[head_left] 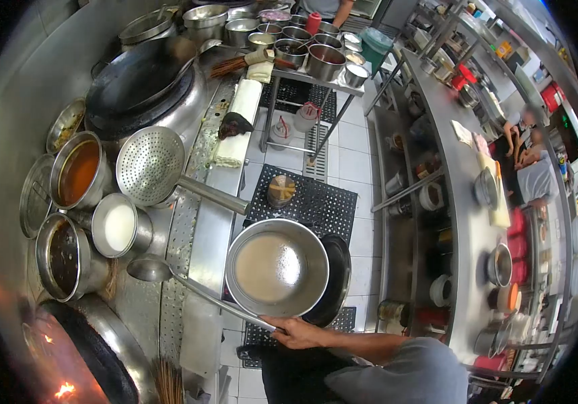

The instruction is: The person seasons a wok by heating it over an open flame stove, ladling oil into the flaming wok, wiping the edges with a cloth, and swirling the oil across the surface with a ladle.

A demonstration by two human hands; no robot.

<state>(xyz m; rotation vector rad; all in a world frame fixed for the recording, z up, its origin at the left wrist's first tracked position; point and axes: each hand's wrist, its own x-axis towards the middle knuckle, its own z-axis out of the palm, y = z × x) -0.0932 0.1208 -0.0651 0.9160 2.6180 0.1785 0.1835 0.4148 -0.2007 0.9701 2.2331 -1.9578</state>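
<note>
Grey cloth sleeve (406, 370), right hand (297, 334) tight around smooth, round-bowled metal ladle (151, 270).

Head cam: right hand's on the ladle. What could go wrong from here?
The ladle in the right hand might knock the pot of white liquid by its bowl and spill it.
The strainer has its handle poking out to the edge of the counter, so it could get bumped.
Flames show lower left; the bristle brush nearby might scorch if it shifts closer.
</note>
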